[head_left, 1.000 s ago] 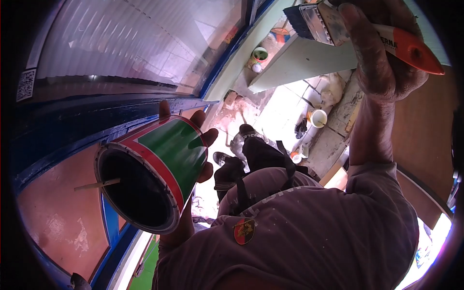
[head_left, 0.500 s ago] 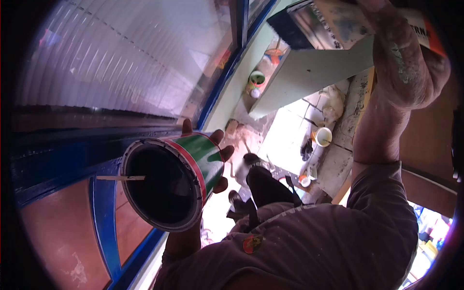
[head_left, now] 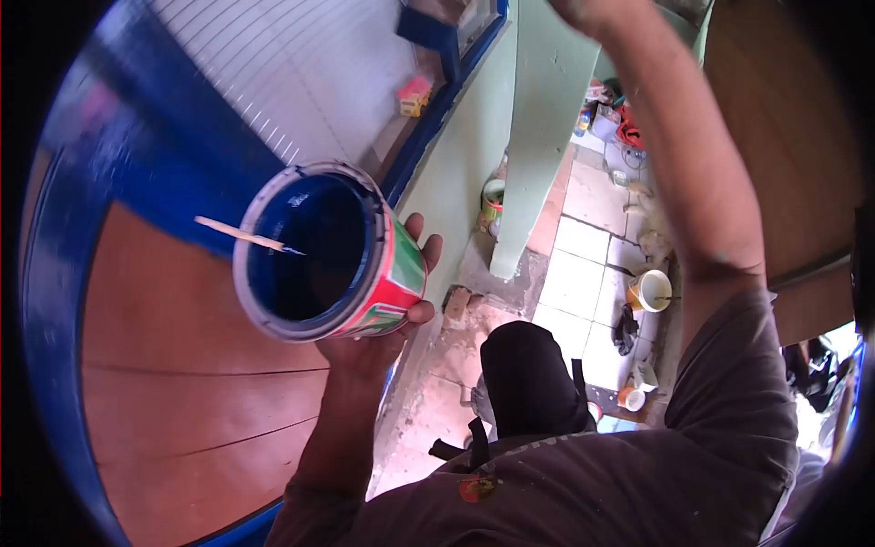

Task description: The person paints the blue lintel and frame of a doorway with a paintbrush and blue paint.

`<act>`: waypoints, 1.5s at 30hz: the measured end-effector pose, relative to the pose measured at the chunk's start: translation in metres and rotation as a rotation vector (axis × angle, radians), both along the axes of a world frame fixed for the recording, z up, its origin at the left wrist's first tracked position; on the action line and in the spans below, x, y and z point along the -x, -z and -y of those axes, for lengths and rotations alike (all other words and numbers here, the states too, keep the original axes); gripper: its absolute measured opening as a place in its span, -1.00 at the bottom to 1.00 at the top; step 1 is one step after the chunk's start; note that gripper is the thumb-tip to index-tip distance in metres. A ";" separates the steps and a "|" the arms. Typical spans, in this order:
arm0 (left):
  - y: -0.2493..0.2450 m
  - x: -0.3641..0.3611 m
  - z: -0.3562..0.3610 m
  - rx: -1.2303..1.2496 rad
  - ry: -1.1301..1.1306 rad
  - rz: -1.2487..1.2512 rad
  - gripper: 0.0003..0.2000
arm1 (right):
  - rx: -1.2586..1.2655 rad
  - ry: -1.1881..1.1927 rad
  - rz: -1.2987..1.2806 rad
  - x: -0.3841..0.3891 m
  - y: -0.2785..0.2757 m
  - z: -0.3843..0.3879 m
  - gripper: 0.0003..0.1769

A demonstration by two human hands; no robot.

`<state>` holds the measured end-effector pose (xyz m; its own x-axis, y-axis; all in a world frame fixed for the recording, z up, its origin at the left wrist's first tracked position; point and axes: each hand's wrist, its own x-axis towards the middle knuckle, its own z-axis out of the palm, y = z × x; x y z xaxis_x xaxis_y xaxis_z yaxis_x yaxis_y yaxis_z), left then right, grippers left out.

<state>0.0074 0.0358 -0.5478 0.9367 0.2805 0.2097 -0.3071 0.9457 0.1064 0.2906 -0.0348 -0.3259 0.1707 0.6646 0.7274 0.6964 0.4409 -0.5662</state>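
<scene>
My left hand [head_left: 415,314] is wrapped round a paint can [head_left: 401,273] with a red, green and white label. The can is tilted, its mouth facing me, and dark blue paint coats the inside. A thin wooden stick [head_left: 239,234] lies over the rim, with blue on its inner end. My right arm [head_left: 702,173] is raised along the right side. Only a bit of my right hand [head_left: 576,11] shows at the top edge; its fingers and anything in them are out of view.
Left of the can is a blue-painted frame [head_left: 59,273] around brown panels [head_left: 200,365]. A ribbed pane [head_left: 319,82] sits above. A pale green post [head_left: 542,137] stands ahead. On the tiled floor are a white bucket [head_left: 651,292], a small white cup [head_left: 631,398] and a green can [head_left: 493,194].
The can in my left hand has risen and tipped a little. My right arm has swung leftward at the top. The view has shifted, showing more floor.
</scene>
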 end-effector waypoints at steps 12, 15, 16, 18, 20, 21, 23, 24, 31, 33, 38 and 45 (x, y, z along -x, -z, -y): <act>0.028 0.142 0.063 0.031 -0.051 0.007 -0.09 | 0.435 -0.050 -0.565 0.206 0.096 0.040 -0.65; 0.018 0.170 0.076 -0.041 -0.119 -0.028 -0.11 | 0.600 -0.075 -0.538 0.240 0.100 0.045 -0.47; 0.014 0.181 0.081 -0.058 -0.132 -0.029 -0.12 | 0.674 -0.085 -0.509 0.252 0.100 0.052 -0.38; 0.005 0.201 0.090 -0.054 -0.176 -0.032 -0.14 | 0.763 -0.162 -0.521 0.274 0.107 0.060 -0.29; -0.008 0.221 0.103 -0.009 -0.230 -0.064 -0.15 | 0.837 -0.240 -0.488 0.283 0.126 0.060 -0.20; -0.010 0.230 0.108 0.001 -0.258 -0.058 -0.17 | 0.891 -0.264 -0.468 0.291 0.122 0.063 -0.15; -0.013 0.247 0.114 0.000 -0.292 -0.072 -0.18 | 0.978 -0.291 -0.472 0.309 0.110 0.068 -0.05; -0.012 0.255 0.118 0.003 -0.308 -0.080 -0.18 | 0.962 -0.316 -0.504 0.319 0.111 0.070 -0.05; -0.014 0.302 0.139 -0.031 -0.362 -0.211 -0.17 | 1.127 -0.528 -0.483 0.362 0.102 0.077 0.05; -0.006 0.314 0.143 -0.038 -0.375 -0.217 -0.19 | 1.132 -0.585 -0.482 0.372 0.109 0.076 0.06; -0.007 0.338 0.158 -0.482 -0.590 -0.337 -0.21 | 1.182 -0.657 -0.574 0.397 0.104 0.087 -0.02; 0.017 0.373 0.162 0.068 -0.347 -0.078 -0.21 | 1.229 -0.608 -0.653 0.430 0.131 0.095 -0.08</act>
